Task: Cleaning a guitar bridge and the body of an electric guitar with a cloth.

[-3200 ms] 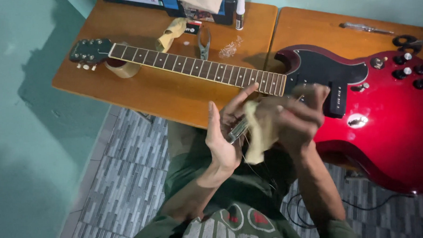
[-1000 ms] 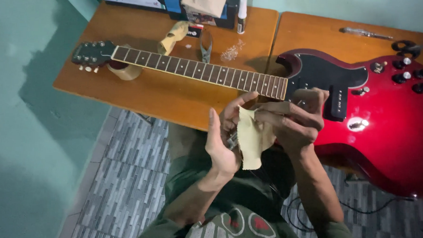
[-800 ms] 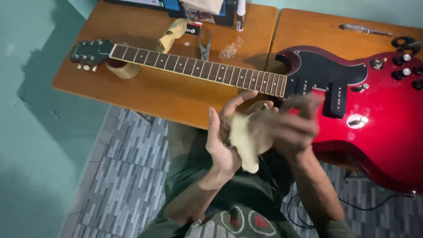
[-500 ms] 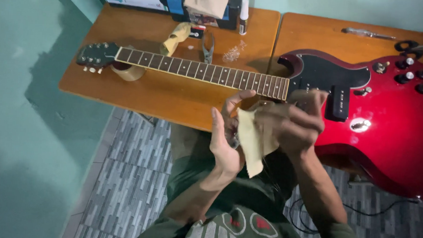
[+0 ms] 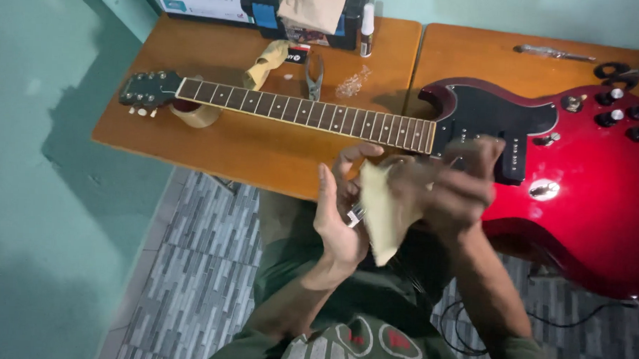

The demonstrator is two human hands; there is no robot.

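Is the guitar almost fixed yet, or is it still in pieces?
Not fixed yet. The red guitar lies on the wooden table and no strings show along its neck. The left hand holds a small metal part while the right hand rubs it with a yellowish cloth. Pliers lie beside the neck.

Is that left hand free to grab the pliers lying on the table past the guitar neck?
Probably not right now: the left hand holds a small metal part, and the guitar neck lies between it and the pliers.

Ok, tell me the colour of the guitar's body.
Glossy red guitar body, with a black pickguard; the head view shows it.
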